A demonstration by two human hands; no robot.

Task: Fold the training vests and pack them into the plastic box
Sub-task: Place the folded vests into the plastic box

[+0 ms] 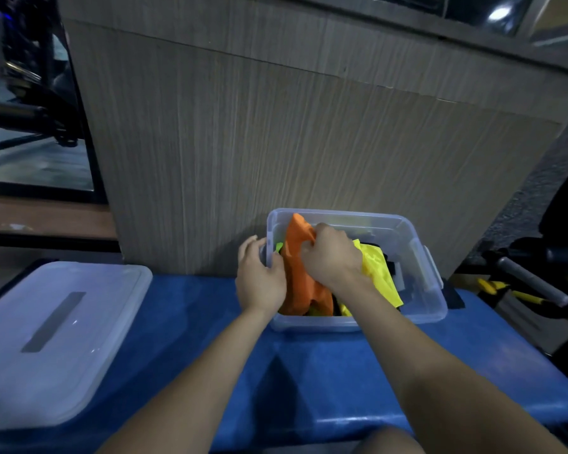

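A clear plastic box (pixel 430 290) stands on the blue table, against a wooden panel. Inside it an orange vest (pixel 297 276) stands bunched on the left, with a yellow vest (pixel 379 268) to its right and a bit of green fabric (pixel 278 246) at the left wall. My right hand (pixel 330 252) is inside the box, closed on the top of the orange vest. My left hand (pixel 259 276) wraps over the box's left rim, thumb against the orange vest.
The box's clear lid (pixel 56 339) lies flat on the blue table (pixel 309 371) to the left. The wooden panel (pixel 276 142) rises right behind the box. Yellow-and-black handles and a grey bar (pixel 532 283) sit off the table's right edge.
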